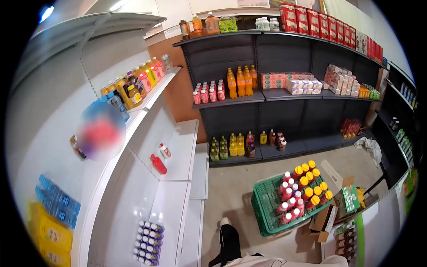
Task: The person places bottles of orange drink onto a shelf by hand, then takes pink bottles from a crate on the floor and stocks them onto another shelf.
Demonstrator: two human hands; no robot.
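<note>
Head view shows neither of your hands, so I cannot tell their grip, while the green crate (271,209) of capped bottles (300,191) sits on the floor to your right, near both shelves for easy reaching.

Green crate (267,209) of bottles (302,191) on floor, white shelf (178,151) left
</note>
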